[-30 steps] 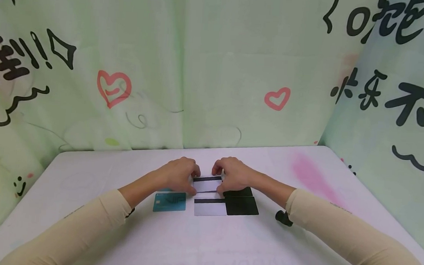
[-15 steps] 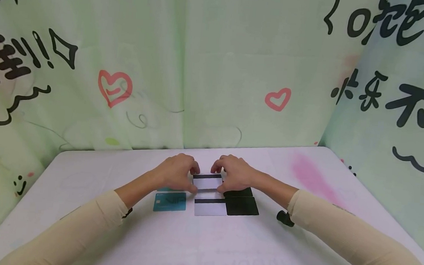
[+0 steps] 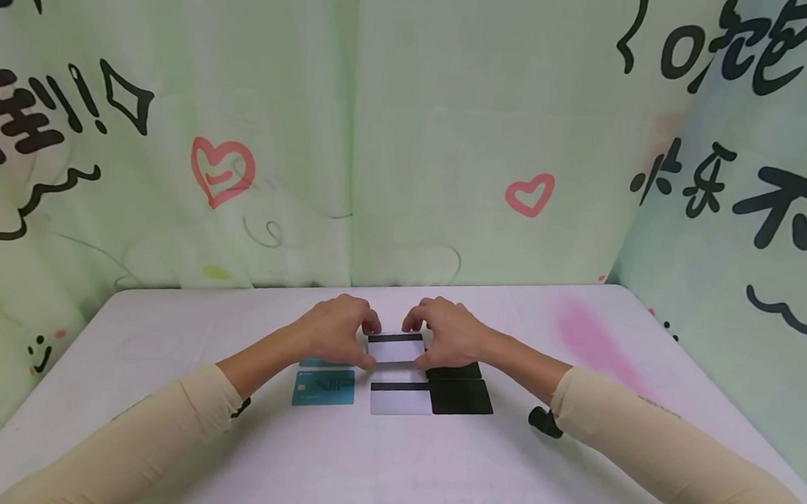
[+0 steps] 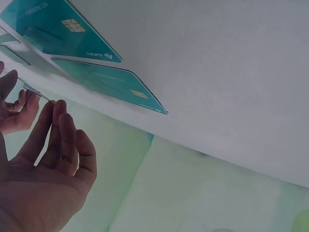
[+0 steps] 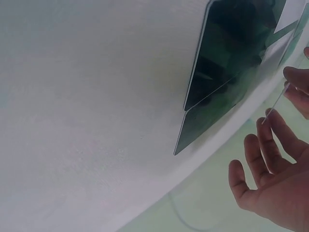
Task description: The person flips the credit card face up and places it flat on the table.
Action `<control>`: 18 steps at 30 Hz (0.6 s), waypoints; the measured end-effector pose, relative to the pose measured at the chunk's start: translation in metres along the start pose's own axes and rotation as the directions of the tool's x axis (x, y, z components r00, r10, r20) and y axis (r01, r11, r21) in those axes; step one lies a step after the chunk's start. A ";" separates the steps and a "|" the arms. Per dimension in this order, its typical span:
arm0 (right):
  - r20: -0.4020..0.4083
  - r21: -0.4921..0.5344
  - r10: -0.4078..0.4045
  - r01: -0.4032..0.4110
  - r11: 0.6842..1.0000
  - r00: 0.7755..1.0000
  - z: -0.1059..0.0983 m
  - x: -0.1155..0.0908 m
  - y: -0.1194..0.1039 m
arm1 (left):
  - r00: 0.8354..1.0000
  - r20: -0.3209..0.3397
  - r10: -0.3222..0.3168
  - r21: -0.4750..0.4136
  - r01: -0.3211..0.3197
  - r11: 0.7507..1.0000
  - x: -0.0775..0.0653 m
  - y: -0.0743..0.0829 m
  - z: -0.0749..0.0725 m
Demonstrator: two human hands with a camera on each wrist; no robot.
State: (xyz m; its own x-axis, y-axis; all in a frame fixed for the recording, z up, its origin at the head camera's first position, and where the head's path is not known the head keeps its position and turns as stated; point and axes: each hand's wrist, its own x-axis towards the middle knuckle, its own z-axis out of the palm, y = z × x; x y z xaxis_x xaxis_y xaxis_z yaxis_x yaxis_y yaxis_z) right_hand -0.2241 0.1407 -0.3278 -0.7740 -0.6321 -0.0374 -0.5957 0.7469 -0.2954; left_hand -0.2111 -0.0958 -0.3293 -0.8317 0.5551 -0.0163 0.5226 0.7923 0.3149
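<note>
Pinching a white card between them, the two hands are holding it near the middle of the group of cards, raised off the tabletop. The left hand is gripping its left side, the right hand its right; each grip is spreading about as wide as the card's short edge, fingers at the far corner and thumb at the near one. Its dark stripe is running along the far edge.

Below it, a middle white card is showing in part, and a front striped card is lying nearest the person. To the left, a front teal card is lying a little apart from the striped one, while a rear teal card is resting behind it; gold chips are showing on both. To the right, a front black card is lying beside the striped card, with a rear black card behind it. Beige sleeves are covering the forearms, and a pale green curtain is hanging behind.
</note>
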 end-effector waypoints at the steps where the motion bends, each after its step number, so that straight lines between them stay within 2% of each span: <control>1: -0.005 -0.001 -0.004 0.004 1.000 1.000 0.000 0.000 0.000 | 1.000 -0.002 0.000 0.001 0.000 1.000 0.000 0.000 0.000; 18: -0.047 -0.004 -0.047 0.047 0.999 0.998 -0.004 -0.001 -0.001 | 0.999 -0.044 0.031 -0.034 -0.032 0.999 0.001 -0.001 -0.003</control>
State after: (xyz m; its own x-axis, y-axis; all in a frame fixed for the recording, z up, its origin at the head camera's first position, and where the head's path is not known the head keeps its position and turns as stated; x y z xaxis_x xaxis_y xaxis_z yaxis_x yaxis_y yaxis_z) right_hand -0.2232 0.1417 -0.3240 -0.7541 -0.6564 0.0213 -0.6324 0.7171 -0.2930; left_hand -0.2128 -0.0965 -0.3269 -0.8227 0.5673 0.0350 0.5423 0.7650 0.3475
